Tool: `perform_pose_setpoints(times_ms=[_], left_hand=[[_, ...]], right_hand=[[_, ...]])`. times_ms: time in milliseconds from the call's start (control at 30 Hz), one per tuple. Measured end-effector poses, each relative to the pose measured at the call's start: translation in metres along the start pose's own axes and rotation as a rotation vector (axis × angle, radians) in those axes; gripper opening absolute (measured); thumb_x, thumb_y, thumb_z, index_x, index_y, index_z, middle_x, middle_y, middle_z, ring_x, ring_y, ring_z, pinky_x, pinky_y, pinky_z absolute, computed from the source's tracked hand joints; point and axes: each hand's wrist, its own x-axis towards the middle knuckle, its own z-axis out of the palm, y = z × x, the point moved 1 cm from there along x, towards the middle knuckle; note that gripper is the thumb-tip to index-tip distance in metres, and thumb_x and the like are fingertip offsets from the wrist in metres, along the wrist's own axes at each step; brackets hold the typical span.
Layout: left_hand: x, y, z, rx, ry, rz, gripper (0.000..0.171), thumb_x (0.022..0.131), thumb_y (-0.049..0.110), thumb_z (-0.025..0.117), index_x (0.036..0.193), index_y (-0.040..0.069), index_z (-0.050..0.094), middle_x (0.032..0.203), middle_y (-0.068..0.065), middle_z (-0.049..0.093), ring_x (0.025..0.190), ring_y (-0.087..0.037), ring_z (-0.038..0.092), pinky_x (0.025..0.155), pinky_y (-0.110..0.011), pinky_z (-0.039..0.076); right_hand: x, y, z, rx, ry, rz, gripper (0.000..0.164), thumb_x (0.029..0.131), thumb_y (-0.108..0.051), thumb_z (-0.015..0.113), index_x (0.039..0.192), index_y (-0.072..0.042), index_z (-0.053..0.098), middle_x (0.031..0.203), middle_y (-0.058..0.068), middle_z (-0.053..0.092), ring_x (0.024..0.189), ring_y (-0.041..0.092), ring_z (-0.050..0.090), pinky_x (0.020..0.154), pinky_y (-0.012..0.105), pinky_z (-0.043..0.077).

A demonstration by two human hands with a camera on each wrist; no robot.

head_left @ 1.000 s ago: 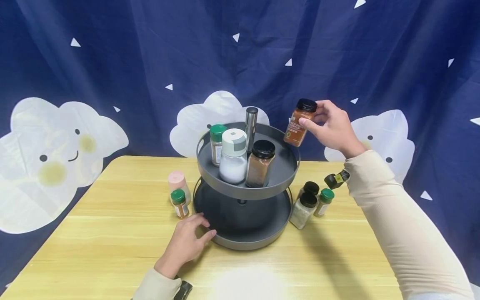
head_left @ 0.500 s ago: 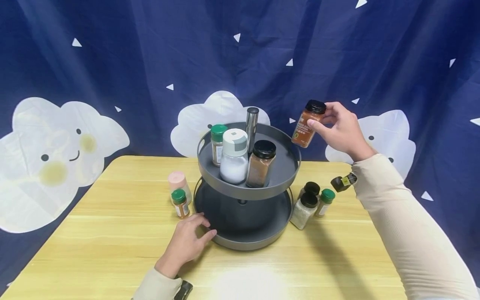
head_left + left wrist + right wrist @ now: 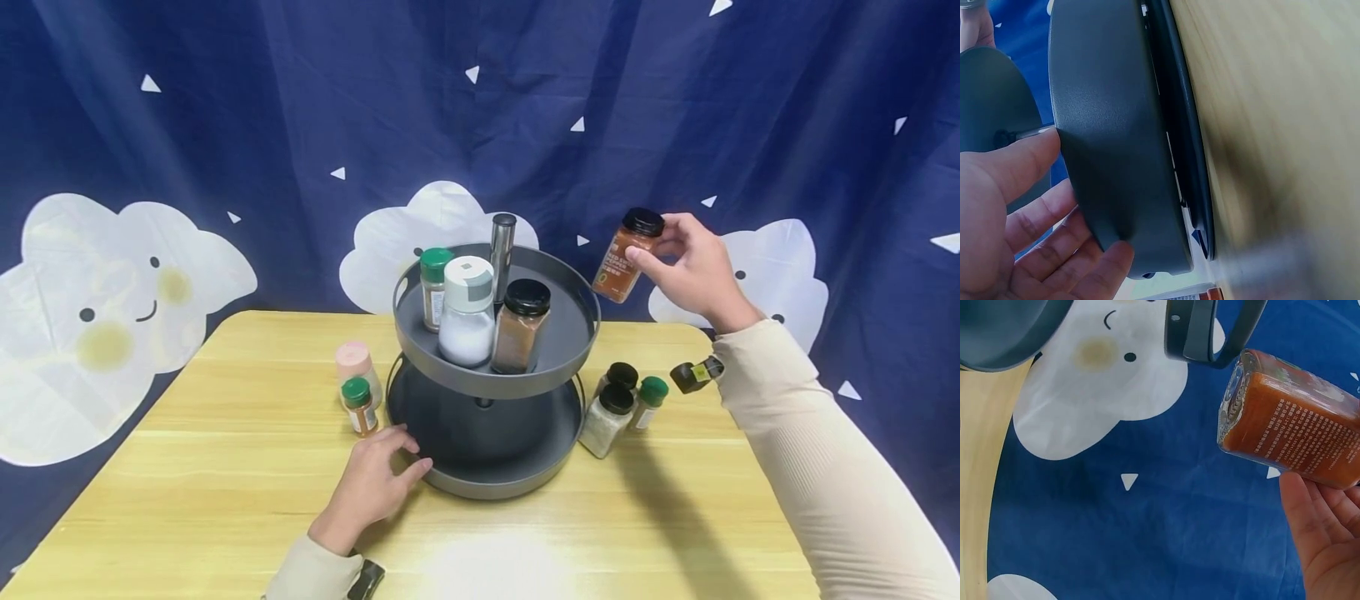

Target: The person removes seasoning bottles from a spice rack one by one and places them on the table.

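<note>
My right hand (image 3: 693,267) holds a spice jar of red sweet pepper (image 3: 626,262) in the air, just right of the upper tier of a dark grey two-tier turntable (image 3: 487,487). The jar has a black lid and tilts a little; its orange-red contents and printed side (image 3: 1304,431) fill the right wrist view's right part. My left hand (image 3: 375,479) rests its thumb and fingertips on the lower tier's left front rim (image 3: 1116,125), with relaxed fingers. On the upper tier stand a green-capped jar (image 3: 433,292), a white-capped shaker (image 3: 467,321) and a black-lidded brown jar (image 3: 520,333).
Left of the turntable, a pink-capped bottle (image 3: 356,367) stands behind a small green-capped jar (image 3: 360,408). To its right are two black-lidded jars (image 3: 603,425) and another green-capped one (image 3: 648,404). A metal post (image 3: 502,258) rises from the upper tier. A blue curtain (image 3: 375,83) hangs behind the table.
My right hand has carried the spice jar to the right and slightly down, away from the upper tier. The left hand has stayed in place on the lower rim.
</note>
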Motion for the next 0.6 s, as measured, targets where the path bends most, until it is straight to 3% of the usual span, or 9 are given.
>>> perform_pose_setpoints(times_ms=[300,600], left_hand=[[0.001,0.000,0.001,0.005,0.006,0.009,0.018,0.077,0.013,0.081,0.085,0.005,0.067,0.111,-0.023,0.066,0.109,-0.039,0.061,0.095,-0.052,0.048],[0.000,0.000,0.000,0.002,0.007,0.006,0.018,0.076,0.013,0.081,0.084,0.005,0.067,0.110,-0.023,0.066,0.108,-0.040,0.061,0.095,-0.052,0.048]], right_hand=[[-0.007,0.002,-0.004,0.015,0.027,-0.017,0.046,0.087,-0.019,0.071,0.121,0.007,0.053,0.102,0.022,0.063,0.078,-0.016,0.051,0.075,0.016,0.040],[-0.017,0.010,-0.006,0.006,0.016,0.019,0.049,0.088,-0.019,0.070,0.123,0.008,0.051,0.103,0.021,0.062,0.077,-0.017,0.051,0.071,0.015,0.039]])
